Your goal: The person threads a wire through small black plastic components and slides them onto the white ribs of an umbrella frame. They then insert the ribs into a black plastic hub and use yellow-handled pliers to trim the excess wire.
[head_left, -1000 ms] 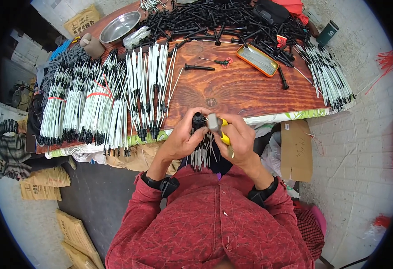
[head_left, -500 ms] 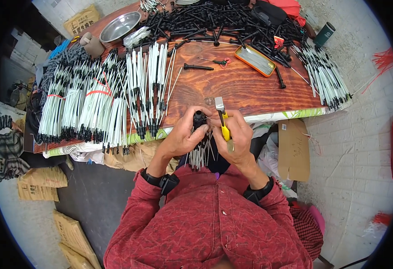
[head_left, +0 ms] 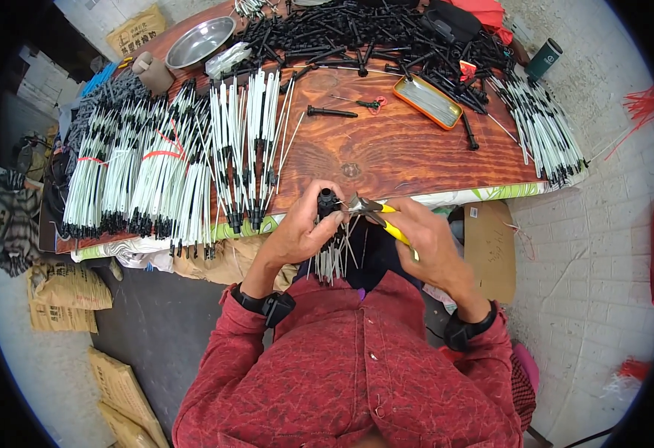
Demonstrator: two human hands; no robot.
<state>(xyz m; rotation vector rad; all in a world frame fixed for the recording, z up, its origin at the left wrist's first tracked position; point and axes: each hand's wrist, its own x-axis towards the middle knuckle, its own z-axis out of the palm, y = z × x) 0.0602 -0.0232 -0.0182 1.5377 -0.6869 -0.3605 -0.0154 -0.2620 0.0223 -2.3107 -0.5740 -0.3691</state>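
My left hand [head_left: 306,228] is closed around a black plastic tube-like part [head_left: 328,201], its round open end facing up. Several thin pale rods [head_left: 332,257] hang below that hand over my lap. In my right hand [head_left: 430,245] are yellow-handled pliers [head_left: 375,210], held level with the metal jaws pointing left. The jaws are at a thin wire beside the black part, close to my left fingertips; whether they grip the wire is too small to tell.
Bundles of white rods with black ends [head_left: 161,175] cover the table's left. Black plastic parts [head_left: 342,33] are heaped at the back. An orange-rimmed tin [head_left: 427,102], red-handled scissors [head_left: 375,104] and a steel bowl [head_left: 201,43] lie on the wooden table [head_left: 386,153]. A green tumbler [head_left: 543,60] stands back right.
My right hand has moved right and turned the pliers from upright to level, bringing their jaws to the wire. The left hand keeps its hold on the black part.
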